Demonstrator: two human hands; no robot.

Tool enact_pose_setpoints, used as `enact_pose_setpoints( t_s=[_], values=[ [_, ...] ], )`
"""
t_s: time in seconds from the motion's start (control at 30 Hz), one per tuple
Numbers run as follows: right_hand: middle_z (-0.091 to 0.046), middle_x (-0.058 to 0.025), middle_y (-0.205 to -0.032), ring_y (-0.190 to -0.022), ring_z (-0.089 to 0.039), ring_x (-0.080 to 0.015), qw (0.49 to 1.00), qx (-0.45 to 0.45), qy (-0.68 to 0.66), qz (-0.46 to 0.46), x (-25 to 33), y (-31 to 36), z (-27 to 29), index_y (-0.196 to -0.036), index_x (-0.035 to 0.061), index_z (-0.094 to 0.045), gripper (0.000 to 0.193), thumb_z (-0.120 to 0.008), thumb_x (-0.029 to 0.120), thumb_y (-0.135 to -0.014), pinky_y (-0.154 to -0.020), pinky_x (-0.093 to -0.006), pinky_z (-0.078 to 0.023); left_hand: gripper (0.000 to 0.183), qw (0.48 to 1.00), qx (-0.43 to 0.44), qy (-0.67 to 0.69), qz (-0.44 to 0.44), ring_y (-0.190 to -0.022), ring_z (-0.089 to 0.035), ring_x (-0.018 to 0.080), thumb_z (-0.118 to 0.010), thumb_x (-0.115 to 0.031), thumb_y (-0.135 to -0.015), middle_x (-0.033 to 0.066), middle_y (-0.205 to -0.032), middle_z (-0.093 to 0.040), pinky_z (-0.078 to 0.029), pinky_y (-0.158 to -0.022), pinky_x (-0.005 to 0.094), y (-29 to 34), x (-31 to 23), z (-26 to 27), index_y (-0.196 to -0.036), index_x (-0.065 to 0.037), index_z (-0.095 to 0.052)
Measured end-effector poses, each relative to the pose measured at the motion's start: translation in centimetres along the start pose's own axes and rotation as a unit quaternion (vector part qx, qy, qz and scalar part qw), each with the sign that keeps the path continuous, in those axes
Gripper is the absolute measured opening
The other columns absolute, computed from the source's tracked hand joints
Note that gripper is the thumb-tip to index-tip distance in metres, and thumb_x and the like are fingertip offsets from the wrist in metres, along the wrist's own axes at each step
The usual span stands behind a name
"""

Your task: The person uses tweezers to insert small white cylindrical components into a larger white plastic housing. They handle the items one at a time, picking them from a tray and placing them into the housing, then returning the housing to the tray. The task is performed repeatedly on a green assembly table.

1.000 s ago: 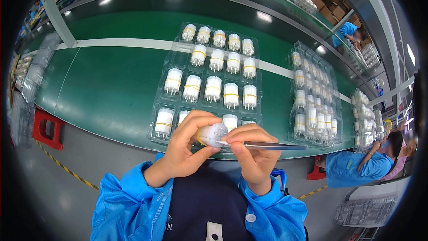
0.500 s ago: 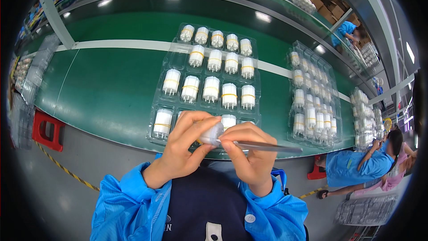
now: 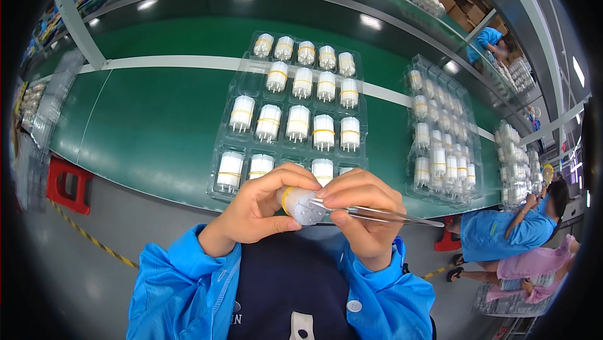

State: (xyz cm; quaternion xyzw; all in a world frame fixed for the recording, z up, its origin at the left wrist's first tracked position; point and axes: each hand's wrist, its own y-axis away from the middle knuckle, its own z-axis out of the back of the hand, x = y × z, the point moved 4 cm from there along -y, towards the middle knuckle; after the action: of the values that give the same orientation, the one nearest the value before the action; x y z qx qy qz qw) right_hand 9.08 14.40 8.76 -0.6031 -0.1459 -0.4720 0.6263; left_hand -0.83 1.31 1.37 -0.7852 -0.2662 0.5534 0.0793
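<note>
Closed around a white cylindrical part with a yellow band is my left hand; the part's pale pinned end is tilted toward my right. My right hand grips a pair of metal tweezers, whose tips are at that pinned end. Whether the tips pinch a pin I cannot tell. Just beyond both hands, a clear plastic tray holds rows of the same white banded cylinders, pins facing me. My hands hide part of its nearest row.
The tray lies on a green work surface. Another loaded clear tray lies to the right, with stacked cylinders beyond it. Red stools stand below the edge. At the right, one person wears a blue smock, another pink clothing.
My hands have turned the cylinder so its pinned end shows more. The right hand and tweezers have shifted slightly right. The person in pink at the right has moved.
</note>
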Motion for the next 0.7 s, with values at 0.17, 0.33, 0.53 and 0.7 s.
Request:
enact_pose_setpoints(
  t_s=[0.17, 0.33, 0.53, 0.7],
  values=[
    [-0.07, -0.0124, -0.086, -0.078, -0.068, -0.0269, 0.999, 0.036, 0.019, 0.036, 0.37, -0.43, -0.05, -0.086, 0.0012, -0.069, 0.014, -0.075, -0.001, -0.074, -0.067, -0.033, -0.054, 0.052, 1.0, 0.006, 0.024, 0.008, -0.123, -0.049, 0.0225, -0.072, 0.004, -0.08, 0.0119, -0.128, -0.048, -0.041, -0.103, 0.0362, 0.11, 0.01, -0.05, -0.129, 0.003, -0.054],
    [-0.072, -0.0121, -0.084, -0.077, -0.069, -0.0261, 0.991, 0.083, 0.045, 0.09, 0.81, -0.51, -0.01, -0.084, 0.0021, -0.07, 0.009, -0.074, 0.008, -0.078, -0.066, -0.0328, -0.055, 0.051, 0.998, 0.03, 0.054, 0.02, -0.121, -0.049, 0.0231, -0.073, -0.002, -0.082, 0.013, -0.127, -0.049, -0.04, -0.104, 0.0366, 0.15, 0.05, -0.13, -0.129, 0.004, -0.053],
    [-0.072, -0.0124, -0.086, -0.077, -0.069, -0.027, 0.989, 0.109, 0.041, 0.091, 0.69, -0.34, 0.31, -0.085, 0.0019, -0.072, 0.012, -0.076, 0.01, -0.078, -0.066, -0.0324, -0.056, 0.051, 0.997, 0.03, 0.065, 0.038, -0.121, -0.049, 0.0233, -0.073, -0.004, -0.083, 0.0135, -0.126, -0.05, -0.04, -0.104, 0.0364, 0.37, 0.1, -0.35, -0.128, 0.004, -0.053],
    [-0.072, -0.0124, -0.086, -0.077, -0.069, -0.0269, 0.99, 0.094, 0.046, 0.099, 0.79, -0.17, 0.04, -0.085, 0.0016, -0.072, 0.015, -0.077, 0.014, -0.078, -0.064, -0.033, -0.056, 0.051, 0.998, 0.039, 0.048, 0.032, -0.121, -0.049, 0.023, -0.073, -0.003, -0.082, 0.0135, -0.126, -0.05, -0.039, -0.104, 0.0362, 0.28, 0.05, -0.34, -0.128, 0.004, -0.054]
  ],
)
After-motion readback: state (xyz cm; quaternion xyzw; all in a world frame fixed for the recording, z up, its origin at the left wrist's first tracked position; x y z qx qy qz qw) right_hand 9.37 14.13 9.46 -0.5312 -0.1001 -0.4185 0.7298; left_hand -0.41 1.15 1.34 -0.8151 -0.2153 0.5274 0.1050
